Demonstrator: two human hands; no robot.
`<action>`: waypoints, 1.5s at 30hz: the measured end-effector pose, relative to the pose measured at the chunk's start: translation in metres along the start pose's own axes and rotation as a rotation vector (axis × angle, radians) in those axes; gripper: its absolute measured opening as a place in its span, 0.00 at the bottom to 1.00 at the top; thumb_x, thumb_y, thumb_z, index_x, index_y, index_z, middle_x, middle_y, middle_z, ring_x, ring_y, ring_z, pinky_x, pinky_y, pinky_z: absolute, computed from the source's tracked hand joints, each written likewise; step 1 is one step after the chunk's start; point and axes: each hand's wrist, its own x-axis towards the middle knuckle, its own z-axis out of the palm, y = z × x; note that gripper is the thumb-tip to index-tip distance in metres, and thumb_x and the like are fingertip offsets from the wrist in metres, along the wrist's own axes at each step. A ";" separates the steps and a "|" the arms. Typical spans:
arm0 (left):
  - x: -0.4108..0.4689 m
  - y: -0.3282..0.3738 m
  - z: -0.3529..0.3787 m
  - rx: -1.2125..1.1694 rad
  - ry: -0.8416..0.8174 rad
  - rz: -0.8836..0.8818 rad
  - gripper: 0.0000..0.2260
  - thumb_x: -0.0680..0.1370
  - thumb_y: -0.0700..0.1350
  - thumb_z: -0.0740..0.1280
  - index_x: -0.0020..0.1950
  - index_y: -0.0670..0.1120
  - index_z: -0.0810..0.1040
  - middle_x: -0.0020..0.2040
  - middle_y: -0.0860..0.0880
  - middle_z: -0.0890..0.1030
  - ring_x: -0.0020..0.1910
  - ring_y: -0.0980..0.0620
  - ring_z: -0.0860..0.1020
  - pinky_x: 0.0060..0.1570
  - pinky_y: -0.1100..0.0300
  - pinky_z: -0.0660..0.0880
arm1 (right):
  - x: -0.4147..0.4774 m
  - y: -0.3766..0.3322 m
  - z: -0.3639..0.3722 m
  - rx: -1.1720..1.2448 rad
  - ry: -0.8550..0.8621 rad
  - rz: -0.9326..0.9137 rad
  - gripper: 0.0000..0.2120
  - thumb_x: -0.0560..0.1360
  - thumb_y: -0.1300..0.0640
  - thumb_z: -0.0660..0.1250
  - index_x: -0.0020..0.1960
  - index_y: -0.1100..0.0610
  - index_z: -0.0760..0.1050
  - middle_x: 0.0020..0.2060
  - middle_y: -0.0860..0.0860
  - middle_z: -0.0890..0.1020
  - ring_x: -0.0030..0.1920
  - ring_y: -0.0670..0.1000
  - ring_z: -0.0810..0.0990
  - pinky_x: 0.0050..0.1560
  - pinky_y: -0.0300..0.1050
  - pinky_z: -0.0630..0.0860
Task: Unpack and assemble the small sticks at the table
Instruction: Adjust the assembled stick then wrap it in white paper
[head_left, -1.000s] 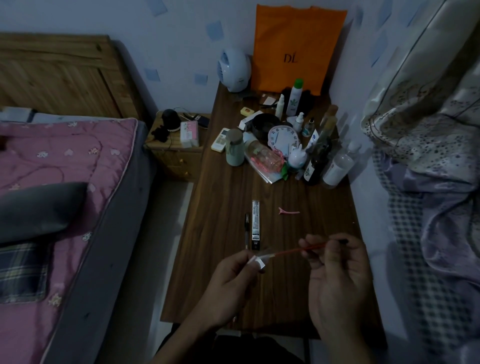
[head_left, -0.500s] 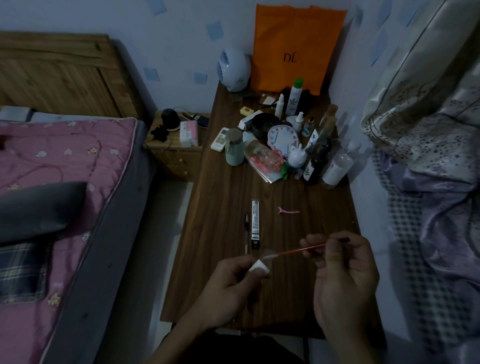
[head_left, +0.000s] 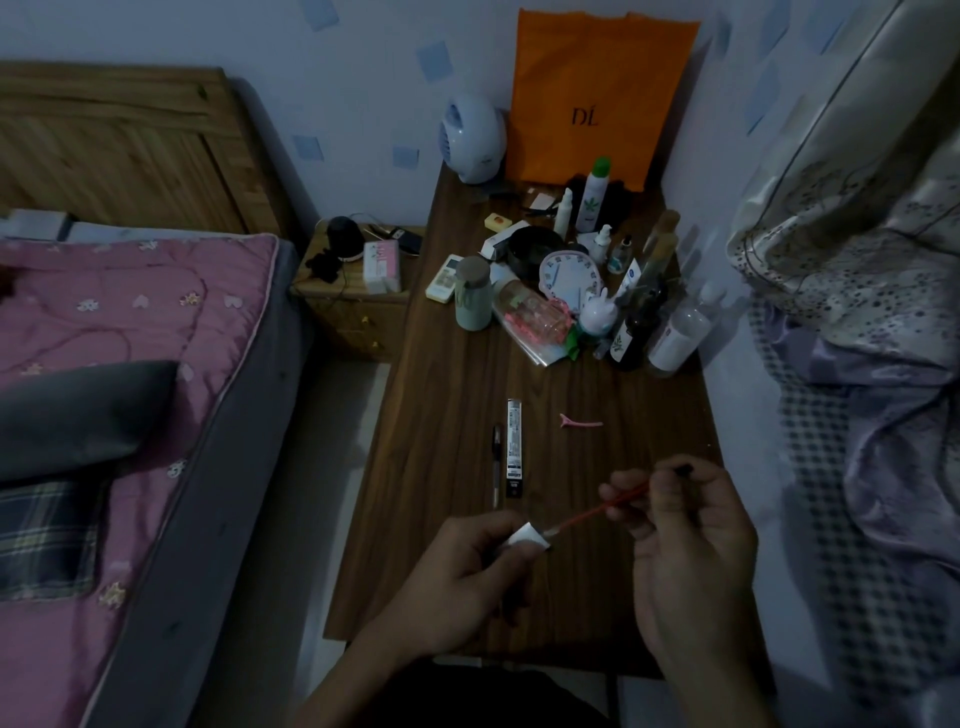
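Above the near part of the wooden table, my right hand pinches a thin red stick near its dark upper end. The stick slants down to the left, and its lower tip sits in a clear wrapper. My left hand pinches that wrapper's white end. On the table ahead lie a long black stick pack with a white label and a dark pen side by side.
A pink hair clip lies right of the pack. Bottles, a clock, a jar and an orange bag crowd the table's far half. A bed with a pink quilt is at left, bedding at right.
My left hand has drawn the wrapper's white end down and to the left, so more of the red stick shows between my hands. My right hand has stayed nearly still.
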 end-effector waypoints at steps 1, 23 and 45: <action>0.000 0.000 0.000 0.011 -0.006 0.001 0.11 0.80 0.45 0.64 0.45 0.38 0.77 0.31 0.49 0.78 0.28 0.55 0.77 0.29 0.65 0.72 | 0.000 0.001 0.000 -0.005 -0.002 0.020 0.06 0.74 0.52 0.64 0.45 0.44 0.80 0.41 0.55 0.86 0.42 0.55 0.87 0.37 0.40 0.82; 0.009 -0.013 -0.003 0.083 -0.046 -0.054 0.10 0.81 0.51 0.62 0.47 0.48 0.79 0.35 0.49 0.81 0.34 0.53 0.81 0.32 0.62 0.75 | -0.015 0.027 0.004 -0.770 -0.531 -0.084 0.19 0.79 0.52 0.66 0.64 0.33 0.67 0.49 0.30 0.79 0.54 0.31 0.78 0.52 0.29 0.77; 0.014 -0.017 -0.002 0.120 -0.033 0.010 0.09 0.81 0.49 0.62 0.47 0.47 0.79 0.35 0.51 0.81 0.33 0.56 0.79 0.33 0.65 0.73 | -0.006 0.033 -0.003 -0.358 -0.478 0.075 0.09 0.74 0.66 0.70 0.41 0.53 0.84 0.48 0.47 0.84 0.51 0.45 0.83 0.48 0.34 0.78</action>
